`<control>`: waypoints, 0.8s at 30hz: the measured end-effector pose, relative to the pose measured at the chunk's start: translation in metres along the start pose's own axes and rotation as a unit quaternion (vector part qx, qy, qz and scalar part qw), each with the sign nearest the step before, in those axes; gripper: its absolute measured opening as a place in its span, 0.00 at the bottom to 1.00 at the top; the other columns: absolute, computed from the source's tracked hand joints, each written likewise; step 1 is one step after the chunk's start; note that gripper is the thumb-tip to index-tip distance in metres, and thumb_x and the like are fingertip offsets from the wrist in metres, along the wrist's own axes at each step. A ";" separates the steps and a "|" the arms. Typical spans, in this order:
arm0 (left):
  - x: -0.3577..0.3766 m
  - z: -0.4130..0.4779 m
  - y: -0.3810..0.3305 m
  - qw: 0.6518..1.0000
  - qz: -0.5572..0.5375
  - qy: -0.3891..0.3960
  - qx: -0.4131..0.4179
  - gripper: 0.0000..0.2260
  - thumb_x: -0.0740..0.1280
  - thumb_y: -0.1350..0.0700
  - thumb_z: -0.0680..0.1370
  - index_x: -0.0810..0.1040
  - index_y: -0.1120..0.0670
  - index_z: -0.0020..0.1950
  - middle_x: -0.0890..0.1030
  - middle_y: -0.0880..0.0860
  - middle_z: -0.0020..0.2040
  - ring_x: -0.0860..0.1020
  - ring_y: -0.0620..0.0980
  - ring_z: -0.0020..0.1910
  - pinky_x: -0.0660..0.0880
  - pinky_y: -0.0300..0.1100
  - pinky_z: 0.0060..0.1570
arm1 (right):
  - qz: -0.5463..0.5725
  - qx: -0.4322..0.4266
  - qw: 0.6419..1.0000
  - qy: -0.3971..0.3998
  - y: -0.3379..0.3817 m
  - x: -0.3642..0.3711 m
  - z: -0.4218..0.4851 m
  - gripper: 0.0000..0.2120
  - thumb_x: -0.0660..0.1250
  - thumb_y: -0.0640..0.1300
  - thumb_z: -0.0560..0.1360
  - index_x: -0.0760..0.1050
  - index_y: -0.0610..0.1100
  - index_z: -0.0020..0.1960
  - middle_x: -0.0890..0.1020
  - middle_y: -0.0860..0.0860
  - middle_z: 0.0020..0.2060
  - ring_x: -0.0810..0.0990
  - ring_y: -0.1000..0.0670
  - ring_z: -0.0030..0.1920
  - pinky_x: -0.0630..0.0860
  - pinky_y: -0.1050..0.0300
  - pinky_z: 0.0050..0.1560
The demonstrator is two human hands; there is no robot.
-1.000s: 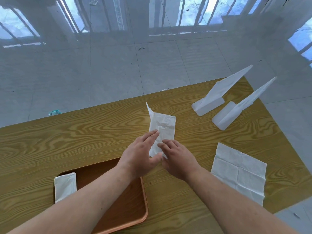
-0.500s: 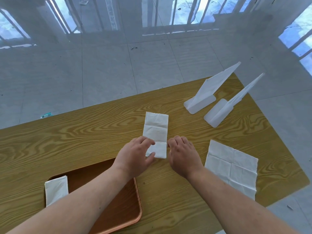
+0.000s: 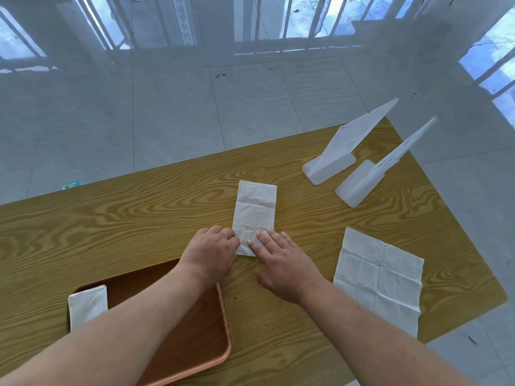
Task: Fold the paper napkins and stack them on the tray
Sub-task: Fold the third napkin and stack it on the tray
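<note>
Head camera: shows a long napkin strip (image 3: 255, 207) flat on the table (image 3: 111, 218), folded narrow, with two cross-creases marking off three panels. Differs from a second ago, with one far corner then sticking up off the wood; pressed down along its whole length now. Finds the left hand (image 3: 211, 250) at the strip's near left corner, fingers curled and apparently pinching the paper edge. Finds the right hand (image 3: 284, 263) back on the near panel, fingers straight and flat on the paper, after sitting just beside the strip half a second ago. Suggests a finished lengthwise fold and a cross fold, near end over along a crease, about to start. Leaves one folded napkin (image 3: 87, 306) on the brown tray (image 3: 227, 330) at the near left, partly behind the left forearm, and one unfolded napkin (image 3: 379, 277) waiting on the table to the right. Puts the job at roughly midway, as a judgement. Also takes in two white plastic stands (image 3: 328, 165) near the far right edge, apart from both hands.
</note>
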State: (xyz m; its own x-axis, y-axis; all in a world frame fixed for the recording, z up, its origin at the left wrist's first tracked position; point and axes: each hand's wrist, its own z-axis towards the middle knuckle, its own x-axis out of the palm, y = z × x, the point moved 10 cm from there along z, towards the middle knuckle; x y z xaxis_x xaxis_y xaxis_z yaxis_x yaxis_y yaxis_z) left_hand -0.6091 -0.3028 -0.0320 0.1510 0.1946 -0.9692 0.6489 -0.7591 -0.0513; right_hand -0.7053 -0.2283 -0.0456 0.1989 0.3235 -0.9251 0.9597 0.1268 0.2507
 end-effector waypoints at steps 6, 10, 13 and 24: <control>-0.009 0.003 -0.004 0.999 -0.006 -0.047 0.003 0.07 0.66 0.52 0.80 0.81 0.50 0.45 0.81 0.48 0.45 0.79 0.52 0.46 0.76 0.49 0.46 | 0.028 0.023 0.999 -0.010 -0.010 -0.003 0.000 0.32 0.57 0.58 0.82 0.56 0.48 0.82 0.61 0.47 0.81 0.54 0.46 0.81 0.50 0.46 0.81; -0.016 0.003 -0.001 0.995 -0.069 -0.070 -0.021 0.07 0.67 0.51 0.79 0.81 0.52 0.44 0.83 0.49 0.46 0.79 0.54 0.47 0.77 0.51 0.47 | 0.023 0.028 0.999 -0.025 -0.011 -0.010 0.003 0.32 0.62 0.59 0.79 0.62 0.48 0.79 0.67 0.47 0.77 0.61 0.43 0.78 0.58 0.44 0.79; -0.022 0.001 0.007 0.984 -0.144 -0.088 -0.051 0.07 0.67 0.50 0.79 0.82 0.51 0.48 0.83 0.48 0.51 0.79 0.52 0.52 0.75 0.49 0.53 | 0.011 0.037 0.998 -0.049 -0.012 -0.017 0.004 0.27 0.65 0.55 0.79 0.68 0.47 0.74 0.73 0.47 0.71 0.68 0.43 0.73 0.67 0.45 0.74; -0.008 0.006 0.020 0.974 -0.216 0.006 -0.074 0.25 0.71 0.41 0.74 0.72 0.44 0.69 0.76 0.44 0.66 0.71 0.48 0.67 0.69 0.45 0.65 | 0.112 0.090 0.983 -0.116 -0.031 -0.044 0.013 0.06 0.63 0.45 0.80 0.79 0.47 0.52 0.81 0.52 0.46 0.75 0.49 0.47 0.74 0.50 0.51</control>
State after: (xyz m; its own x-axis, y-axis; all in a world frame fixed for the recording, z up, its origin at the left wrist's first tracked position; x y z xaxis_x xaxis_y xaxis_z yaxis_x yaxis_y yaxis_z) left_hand -0.6018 -0.3227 -0.0269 -0.1522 0.4835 -0.8620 0.7535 -0.5076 -0.4178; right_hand -0.7416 -0.2590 -0.0161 0.4293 0.0993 -0.8977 0.9020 -0.0985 0.4204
